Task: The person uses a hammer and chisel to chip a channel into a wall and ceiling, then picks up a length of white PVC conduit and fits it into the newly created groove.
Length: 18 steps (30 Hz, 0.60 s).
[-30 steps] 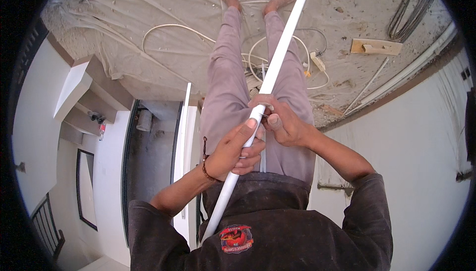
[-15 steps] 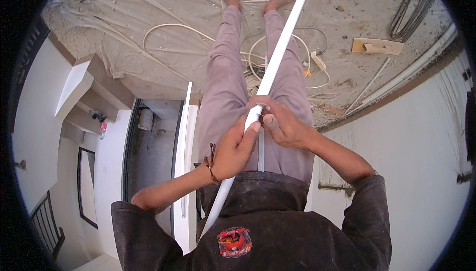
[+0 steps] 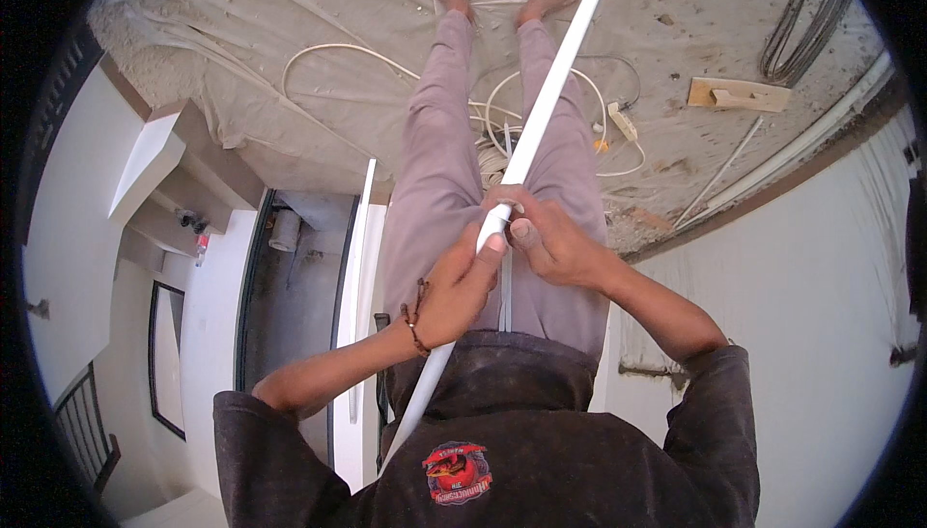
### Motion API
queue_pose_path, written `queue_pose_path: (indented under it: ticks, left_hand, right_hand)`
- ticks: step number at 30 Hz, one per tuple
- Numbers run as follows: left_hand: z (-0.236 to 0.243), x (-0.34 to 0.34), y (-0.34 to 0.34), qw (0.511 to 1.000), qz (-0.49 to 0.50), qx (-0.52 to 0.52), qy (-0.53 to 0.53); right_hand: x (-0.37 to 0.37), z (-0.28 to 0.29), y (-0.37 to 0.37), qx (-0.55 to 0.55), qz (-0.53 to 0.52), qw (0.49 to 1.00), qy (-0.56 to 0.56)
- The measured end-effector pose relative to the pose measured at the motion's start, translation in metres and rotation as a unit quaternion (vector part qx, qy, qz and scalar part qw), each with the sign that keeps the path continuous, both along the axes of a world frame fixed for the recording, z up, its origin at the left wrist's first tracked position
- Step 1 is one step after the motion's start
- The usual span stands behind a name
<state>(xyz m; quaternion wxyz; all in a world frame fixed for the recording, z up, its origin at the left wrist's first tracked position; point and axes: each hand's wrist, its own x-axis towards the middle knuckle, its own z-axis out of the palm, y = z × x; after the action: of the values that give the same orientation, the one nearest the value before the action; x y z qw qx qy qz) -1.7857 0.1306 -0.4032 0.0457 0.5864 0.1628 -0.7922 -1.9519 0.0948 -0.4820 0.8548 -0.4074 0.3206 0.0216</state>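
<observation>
A long white pipe or trim strip (image 3: 555,94) slants across my body, its far end past my feet and its near end beside my shirt. Around its middle, just above my waist, my left hand (image 3: 462,287) is closed, thumb lying along the top. My right hand (image 3: 548,243) is closed on the same strip slightly farther along, fingers over it and thumb at its right side. Between the two thumbs a thin pale edge or loop shows on the strip; I cannot make out what it is. Beneath, a narrow grey metal bar (image 3: 506,287) runs between my legs.
A creased dusty sheet (image 3: 328,7) covers the floor. A cream cable (image 3: 338,46) and a power strip (image 3: 623,123) lie by my legs. To the right are a wooden float (image 3: 739,95), a dark hose coil (image 3: 801,31) and a white wall (image 3: 772,306). A white ledge (image 3: 359,335) stands left.
Both hands keep their grip on the white strip in nearly the same place. The view has shifted slightly, and the strip's near end sits a little farther left.
</observation>
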Motion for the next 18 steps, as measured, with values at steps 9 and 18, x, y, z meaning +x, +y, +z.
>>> queue_pose_path:
  ticks: [9,18]
  left_hand:
    - [-0.005,0.003,0.017,0.794,0.524,0.214,0.223]
    - [-0.009,-0.004,0.032,0.619,0.677,0.193,0.349]
  right_hand:
    - [-0.002,0.005,-0.011,0.025,-0.014,1.000,-0.005]
    - [0.002,0.007,-0.021,0.026,0.012,1.000,-0.010]
